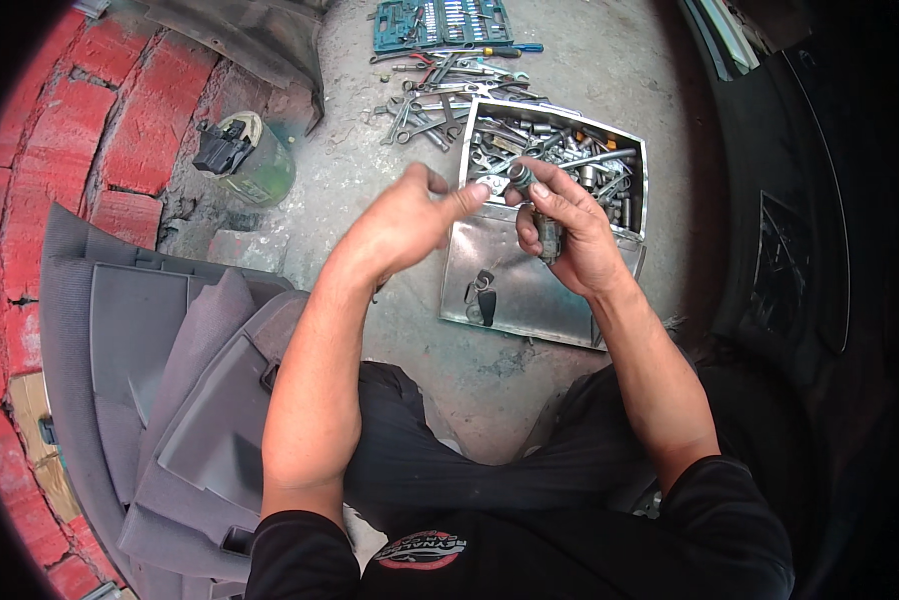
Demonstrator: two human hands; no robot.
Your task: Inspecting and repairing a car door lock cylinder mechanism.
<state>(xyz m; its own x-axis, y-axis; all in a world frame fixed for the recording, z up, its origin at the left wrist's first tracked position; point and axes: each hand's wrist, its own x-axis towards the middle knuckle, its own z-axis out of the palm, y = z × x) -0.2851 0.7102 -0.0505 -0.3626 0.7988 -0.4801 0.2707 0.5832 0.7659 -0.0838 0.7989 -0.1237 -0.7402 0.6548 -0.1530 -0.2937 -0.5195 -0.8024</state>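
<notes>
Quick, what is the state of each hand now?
Left hand: open, fingertips touching the top of the metal tool.
Right hand: closed around the metal tool.

This was a rough vehicle-repair workshop, worked at ground level. The floor was stained bare concrete, edged by a red-painted brick kerb. An open metal toolbox lay on it, its tray crammed with sockets and spanners, and more loose wrenches were scattered just beyond, near a green socket-set case. Grey plastic car trim panels were stacked at the person's left, and a dirty green container stood beside the bricks.
</notes>
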